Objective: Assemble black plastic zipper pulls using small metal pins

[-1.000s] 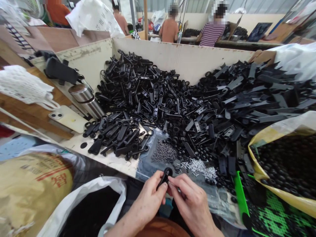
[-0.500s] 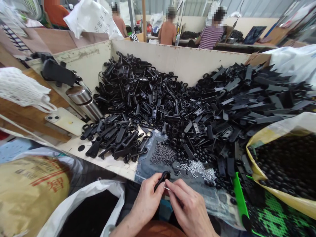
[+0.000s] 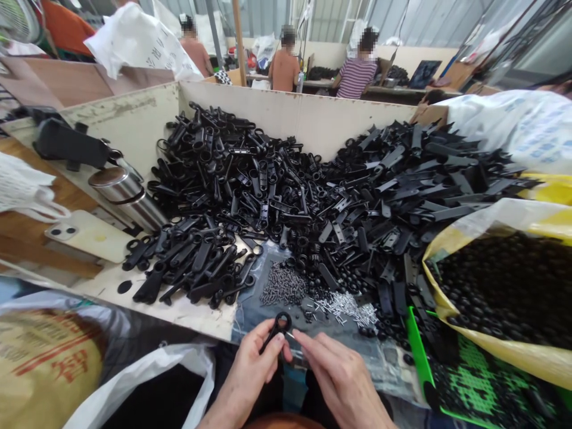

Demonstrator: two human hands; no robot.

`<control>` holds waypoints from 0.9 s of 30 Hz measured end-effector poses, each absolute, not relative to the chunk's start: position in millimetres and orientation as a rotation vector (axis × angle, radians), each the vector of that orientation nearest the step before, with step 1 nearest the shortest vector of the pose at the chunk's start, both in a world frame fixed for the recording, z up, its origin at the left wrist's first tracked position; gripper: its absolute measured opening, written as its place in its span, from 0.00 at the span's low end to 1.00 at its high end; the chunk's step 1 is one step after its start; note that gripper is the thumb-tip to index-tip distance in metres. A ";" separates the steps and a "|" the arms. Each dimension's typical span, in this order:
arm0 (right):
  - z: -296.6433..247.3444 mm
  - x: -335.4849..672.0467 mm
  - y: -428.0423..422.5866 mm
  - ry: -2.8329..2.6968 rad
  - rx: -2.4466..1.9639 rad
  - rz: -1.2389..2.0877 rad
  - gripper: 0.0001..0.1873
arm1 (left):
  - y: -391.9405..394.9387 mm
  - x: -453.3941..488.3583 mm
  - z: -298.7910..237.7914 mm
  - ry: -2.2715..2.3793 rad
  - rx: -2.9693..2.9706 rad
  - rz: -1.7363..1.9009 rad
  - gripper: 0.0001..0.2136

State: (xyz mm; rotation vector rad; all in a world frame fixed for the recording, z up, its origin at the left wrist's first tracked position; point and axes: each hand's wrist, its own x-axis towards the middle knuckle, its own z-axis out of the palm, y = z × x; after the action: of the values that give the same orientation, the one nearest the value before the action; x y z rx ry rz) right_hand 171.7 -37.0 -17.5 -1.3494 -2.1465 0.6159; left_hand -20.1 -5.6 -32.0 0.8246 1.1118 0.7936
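My left hand (image 3: 252, 369) pinches a small black plastic part with a ring end (image 3: 277, 326) at the near table edge. Close against it, my right hand (image 3: 333, 372) holds a thin silver pin (image 3: 291, 337) at its fingertips, with the tip at the black part. Just beyond the hands lie a little heap of dark screws (image 3: 282, 285) and a scatter of silver pins (image 3: 346, 305) on a grey sheet. Behind them rises a big pile of black plastic parts (image 3: 277, 185).
A walled white tray (image 3: 134, 122) holds the piles. A steel flask (image 3: 127, 196) and a phone (image 3: 87, 235) lie left. A yellow bag of black beads (image 3: 504, 286) and a green bin (image 3: 420, 369) sit right. Open bags (image 3: 147, 381) stand at the lower left. People work far behind.
The view has shifted, so everything sits further left in frame. My hands have turned the black part so its ring opening faces up, with the pin at its side.
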 end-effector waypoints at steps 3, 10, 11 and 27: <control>-16.0 166.6 -33.5 -2.134 -1.372 0.551 0.20 | -6.9 -19.8 -37.5 1.102 0.820 0.809 0.28; -8.7 165.4 -29.8 -2.069 -1.389 0.585 0.19 | -6.7 -19.1 -39.9 1.109 0.809 0.840 0.26; -8.8 165.6 -29.7 -2.068 -1.391 0.594 0.19 | -6.5 -19.0 -39.4 1.107 0.807 0.838 0.27; -22.0 159.0 -35.0 -2.257 -1.457 0.250 0.21 | -7.9 -14.0 -31.9 1.147 0.758 0.814 0.29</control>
State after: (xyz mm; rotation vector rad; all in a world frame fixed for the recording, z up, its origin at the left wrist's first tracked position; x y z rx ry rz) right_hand 159.0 -35.0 -22.0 -1.4565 -2.2569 0.2501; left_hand -14.0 -7.9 -31.9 0.7577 1.1471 0.8139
